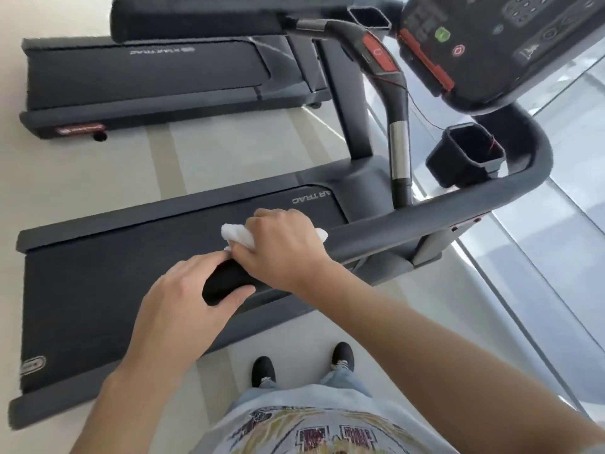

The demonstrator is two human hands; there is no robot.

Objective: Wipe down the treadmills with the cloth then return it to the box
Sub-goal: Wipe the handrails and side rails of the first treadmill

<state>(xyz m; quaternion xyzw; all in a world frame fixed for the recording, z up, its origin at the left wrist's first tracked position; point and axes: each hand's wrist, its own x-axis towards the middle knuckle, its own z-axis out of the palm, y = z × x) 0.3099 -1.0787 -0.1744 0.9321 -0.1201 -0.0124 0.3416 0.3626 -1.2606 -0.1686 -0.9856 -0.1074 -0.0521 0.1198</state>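
Here the right hand (278, 244) clenches the white cloth (237, 235) around the near treadmill's handrail (409, 227).
The left hand (183, 299) grips the rail's dark end cap (226, 281) just beside it, fingertips touching the cloth. Loose cloth corners may bunch and skip patches; the second treadmill (147, 73) sits well apart, and no box shows.

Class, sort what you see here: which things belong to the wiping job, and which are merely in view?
Part of the job:
white cloth, gripped by the right hand
handrail of the near treadmill
left hand holding the rail's end
far treadmill

Merely in view:
cup holder
console
shoes
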